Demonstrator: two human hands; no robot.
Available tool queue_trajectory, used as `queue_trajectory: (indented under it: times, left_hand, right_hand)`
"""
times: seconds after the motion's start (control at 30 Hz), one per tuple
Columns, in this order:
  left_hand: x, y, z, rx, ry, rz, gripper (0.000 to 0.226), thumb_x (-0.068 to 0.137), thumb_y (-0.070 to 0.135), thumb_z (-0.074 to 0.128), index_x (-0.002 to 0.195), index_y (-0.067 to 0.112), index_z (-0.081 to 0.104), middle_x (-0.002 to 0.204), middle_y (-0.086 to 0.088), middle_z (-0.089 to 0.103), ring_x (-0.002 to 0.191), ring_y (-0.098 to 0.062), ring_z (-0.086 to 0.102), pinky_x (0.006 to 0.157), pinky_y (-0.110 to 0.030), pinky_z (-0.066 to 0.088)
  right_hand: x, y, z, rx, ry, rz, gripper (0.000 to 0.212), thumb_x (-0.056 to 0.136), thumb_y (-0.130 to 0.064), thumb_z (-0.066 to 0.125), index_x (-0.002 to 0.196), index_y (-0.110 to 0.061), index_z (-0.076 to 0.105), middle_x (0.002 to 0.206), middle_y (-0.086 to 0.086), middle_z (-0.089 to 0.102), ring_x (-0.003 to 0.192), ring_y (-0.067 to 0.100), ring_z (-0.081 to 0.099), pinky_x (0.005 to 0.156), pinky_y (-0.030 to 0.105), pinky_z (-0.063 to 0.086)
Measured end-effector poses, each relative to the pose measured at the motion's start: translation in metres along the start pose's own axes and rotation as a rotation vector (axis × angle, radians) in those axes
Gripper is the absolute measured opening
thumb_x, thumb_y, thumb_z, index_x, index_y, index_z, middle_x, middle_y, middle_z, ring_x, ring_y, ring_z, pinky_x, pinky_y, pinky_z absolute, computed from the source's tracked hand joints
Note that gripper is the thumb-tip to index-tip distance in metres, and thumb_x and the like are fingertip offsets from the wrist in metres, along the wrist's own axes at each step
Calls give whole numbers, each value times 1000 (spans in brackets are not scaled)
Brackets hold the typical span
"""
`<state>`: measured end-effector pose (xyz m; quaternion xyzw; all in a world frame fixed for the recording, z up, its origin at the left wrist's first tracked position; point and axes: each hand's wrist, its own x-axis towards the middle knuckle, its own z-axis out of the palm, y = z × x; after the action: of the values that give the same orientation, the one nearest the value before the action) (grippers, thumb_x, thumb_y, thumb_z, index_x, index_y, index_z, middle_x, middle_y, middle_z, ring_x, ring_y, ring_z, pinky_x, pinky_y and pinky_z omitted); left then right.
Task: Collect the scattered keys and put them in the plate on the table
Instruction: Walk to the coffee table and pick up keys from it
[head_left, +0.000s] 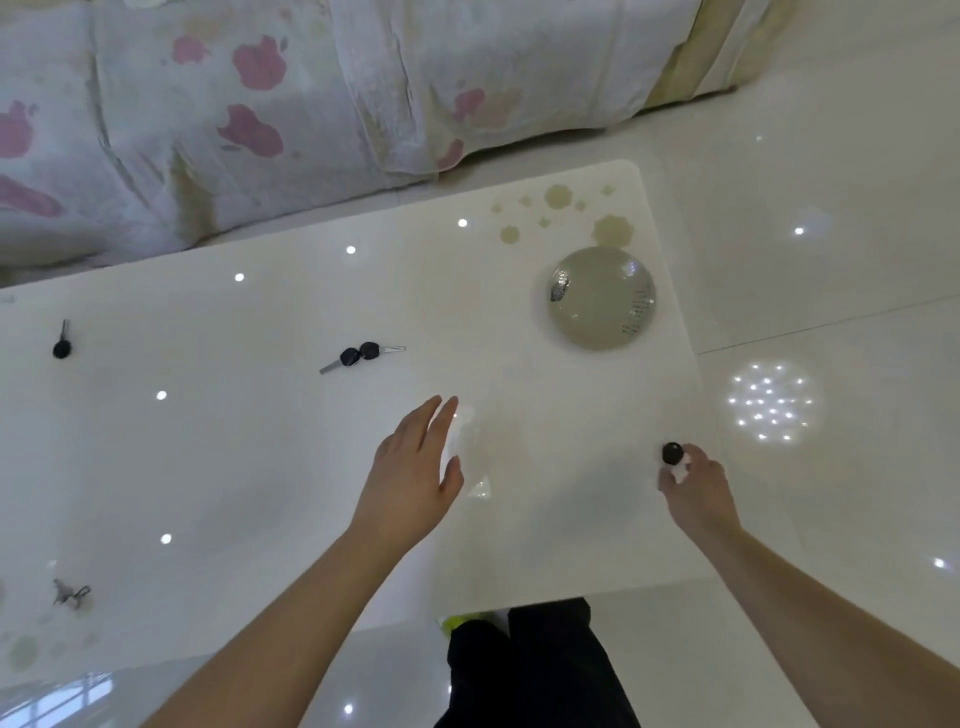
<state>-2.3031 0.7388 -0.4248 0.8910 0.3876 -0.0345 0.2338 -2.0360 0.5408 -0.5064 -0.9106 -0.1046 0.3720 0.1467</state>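
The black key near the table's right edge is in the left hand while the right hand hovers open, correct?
Hands are swapped. The head view shows the right hand pinching the black key near the table's right edge, while the left hand hovers open.

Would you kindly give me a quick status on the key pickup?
Right hand pinching a black-headed key. Left hand open, empty. Plate keyless; two joined keys mid-table. Nothing in the way.
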Motion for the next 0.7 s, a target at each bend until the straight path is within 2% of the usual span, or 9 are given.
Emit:
queue_trajectory:
  times: [0.13, 0.27, 0.33, 0.4, 0.5, 0.6, 0.7]
  left_hand:
    - [30, -45, 31, 85, -49, -86, 63, 91, 24, 53, 148, 15, 29, 151, -12, 37, 138, -26, 34, 104, -41, 36]
    - [63, -92, 48, 121, -121, -256, 63, 92, 27, 50, 149, 16, 26, 154, -12, 30, 137, -29, 33, 102, -44, 38]
    - [80, -113, 50, 152, -148, -347, 63, 92, 27, 49, 149, 16, 24, 155, -12, 27, 135, -31, 34, 98, -45, 40]
    - [96, -132, 50, 200, -150, -409, 63, 92, 25, 49, 148, 15, 24, 155, -11, 26, 133, -32, 34, 95, -46, 41]
    - [117, -154, 45, 221, -107, -473, 63, 90, 20, 51, 147, 15, 25, 151, -10, 29, 126, -33, 40, 88, -44, 43]
    - [130, -166, 42, 178, -89, -543, 57, 92, 16, 51, 144, 14, 29, 143, -12, 35, 112, -36, 50, 78, -42, 45]
    - [137, -171, 46, 134, -95, -589, 44, 92, 14, 50, 136, 12, 42, 130, -15, 45, 103, -36, 54, 72, -40, 47]
  right_hand:
    - [36, 8, 25, -20, 6, 45, 57, 91, -25, 59, 141, -12, 34, 130, 25, 38, 93, 44, 57, 77, 40, 44]
    - [51, 10, 42, -34, 66, 71, 45, 91, -21, 59, 129, -9, 39, 123, 26, 37, 82, 47, 58, 76, 46, 46]
    - [55, 11, 44, -33, 88, 47, 33, 91, -17, 57, 119, -7, 42, 116, 25, 40, 68, 41, 58, 68, 43, 46]
    - [59, 14, 45, -25, 102, 22, 26, 90, -14, 58, 111, -7, 44, 109, 22, 44, 55, 30, 52, 61, 36, 39]
    - [55, 16, 45, -39, 100, -62, 19, 89, -16, 60, 100, -12, 45, 92, 16, 56, 60, 29, 52, 58, 36, 40]
    - [43, 9, 47, 31, 0, -149, 14, 89, -21, 62, 95, -18, 51, 69, 10, 62, 60, 27, 58, 52, 32, 42]
    - [26, -7, 52, 116, -54, -227, 10, 86, -22, 67, 95, -21, 62, 64, 3, 66, 58, 19, 62, 50, 28, 42]
